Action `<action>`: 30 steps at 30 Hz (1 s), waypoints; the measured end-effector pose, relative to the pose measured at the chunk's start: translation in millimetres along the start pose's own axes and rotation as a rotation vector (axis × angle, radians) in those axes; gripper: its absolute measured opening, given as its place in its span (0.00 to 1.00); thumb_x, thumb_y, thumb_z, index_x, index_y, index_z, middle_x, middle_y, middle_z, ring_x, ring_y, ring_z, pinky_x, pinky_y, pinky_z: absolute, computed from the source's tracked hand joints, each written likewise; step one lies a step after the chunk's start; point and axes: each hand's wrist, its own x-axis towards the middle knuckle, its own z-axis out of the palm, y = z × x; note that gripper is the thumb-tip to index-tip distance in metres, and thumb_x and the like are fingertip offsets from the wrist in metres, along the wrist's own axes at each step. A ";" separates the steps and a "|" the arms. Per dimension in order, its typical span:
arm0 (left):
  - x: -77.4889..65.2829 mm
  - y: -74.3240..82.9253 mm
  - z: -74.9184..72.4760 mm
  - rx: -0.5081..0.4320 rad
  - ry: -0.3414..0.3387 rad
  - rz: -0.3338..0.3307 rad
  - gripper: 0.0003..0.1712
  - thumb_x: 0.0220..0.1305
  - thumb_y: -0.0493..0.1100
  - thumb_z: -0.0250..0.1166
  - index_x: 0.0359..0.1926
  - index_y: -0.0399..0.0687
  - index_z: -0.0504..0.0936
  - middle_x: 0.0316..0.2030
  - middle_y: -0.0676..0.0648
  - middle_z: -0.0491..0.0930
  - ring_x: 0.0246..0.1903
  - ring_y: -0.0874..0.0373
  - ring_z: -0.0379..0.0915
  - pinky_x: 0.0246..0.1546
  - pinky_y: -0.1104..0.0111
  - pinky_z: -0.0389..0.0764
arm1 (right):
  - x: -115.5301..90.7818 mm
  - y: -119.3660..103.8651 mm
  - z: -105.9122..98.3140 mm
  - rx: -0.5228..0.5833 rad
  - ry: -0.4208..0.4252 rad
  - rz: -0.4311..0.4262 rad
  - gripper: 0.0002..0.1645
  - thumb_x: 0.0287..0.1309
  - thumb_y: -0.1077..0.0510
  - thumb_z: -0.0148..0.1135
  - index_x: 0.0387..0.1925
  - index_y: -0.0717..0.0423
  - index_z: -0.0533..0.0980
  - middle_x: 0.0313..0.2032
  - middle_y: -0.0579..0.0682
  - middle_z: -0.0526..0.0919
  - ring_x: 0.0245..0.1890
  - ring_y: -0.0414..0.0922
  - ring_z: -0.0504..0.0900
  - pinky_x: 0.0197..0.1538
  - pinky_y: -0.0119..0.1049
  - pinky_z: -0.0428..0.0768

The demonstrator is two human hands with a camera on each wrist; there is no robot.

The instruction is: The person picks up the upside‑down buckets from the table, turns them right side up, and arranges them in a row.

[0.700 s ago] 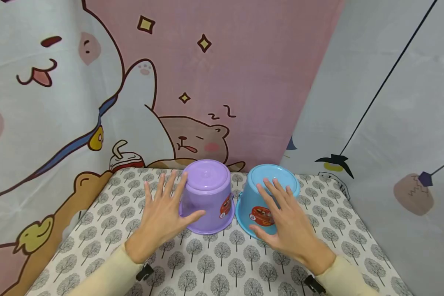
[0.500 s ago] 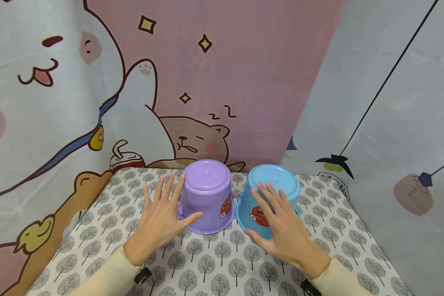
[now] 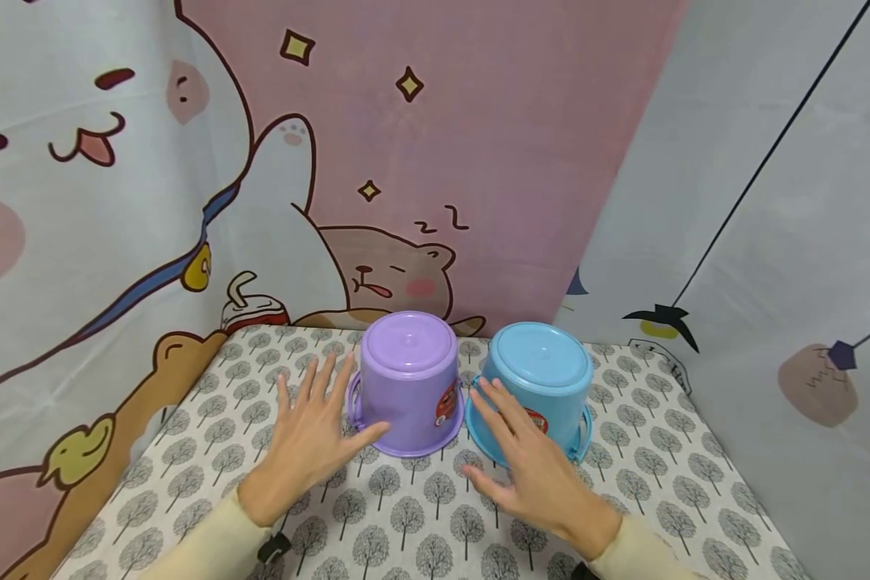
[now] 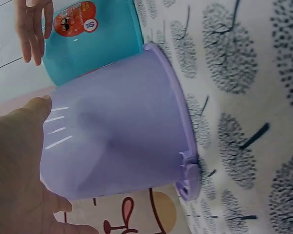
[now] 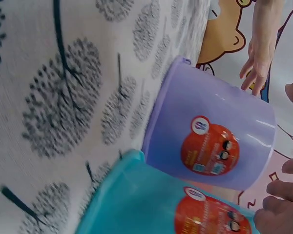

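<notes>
Two plastic buckets stand upside down on the table, close beside each other. The purple bucket (image 3: 409,387) is on the left and the blue bucket (image 3: 544,362) on the right, each with a red sticker on its side. My left hand (image 3: 308,435), fingers spread and thumb out, hovers in front and left of the purple bucket, holding nothing. In front of the blue bucket my right hand (image 3: 529,467) is raised with its fingers extended, hiding part of the sticker and lower rim. Neither hand visibly grips a bucket.
A tree-patterned cloth (image 3: 406,524) covers the table. Behind it hangs a cartoon-printed curtain (image 3: 522,161), close to the backs of both buckets. Another light grey curtain (image 3: 790,242) borders the right side.
My right hand has drawn back toward me and slightly left, uncovering the blue bucket's top and right handle. The left hand has shifted slightly down. The buckets stay put.
</notes>
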 end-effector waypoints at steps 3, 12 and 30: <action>-1.4 -2.8 4.3 -0.002 -0.019 -0.009 0.71 0.72 0.88 0.63 0.97 0.53 0.51 0.93 0.33 0.51 0.91 0.24 0.52 0.88 0.15 0.37 | -2.6 -1.7 6.6 0.044 -0.027 0.045 0.61 0.77 0.32 0.75 0.95 0.51 0.57 0.94 0.56 0.59 0.91 0.65 0.64 0.77 0.61 0.88; -2.6 -9.9 18.2 0.015 -0.043 -0.015 0.69 0.74 0.88 0.60 0.96 0.51 0.51 0.91 0.31 0.57 0.89 0.23 0.58 0.86 0.14 0.42 | -6.0 -6.9 25.9 0.173 -0.152 0.166 0.63 0.81 0.29 0.69 0.97 0.44 0.48 0.95 0.54 0.54 0.93 0.63 0.61 0.85 0.68 0.76; 0.8 -15.7 41.6 -0.070 -0.168 -0.040 0.66 0.78 0.87 0.57 0.96 0.50 0.53 0.89 0.25 0.61 0.85 0.17 0.64 0.85 0.13 0.43 | -0.2 -5.7 54.7 0.293 -0.288 0.325 0.64 0.82 0.32 0.70 0.95 0.59 0.49 0.95 0.64 0.51 0.91 0.68 0.63 0.88 0.71 0.71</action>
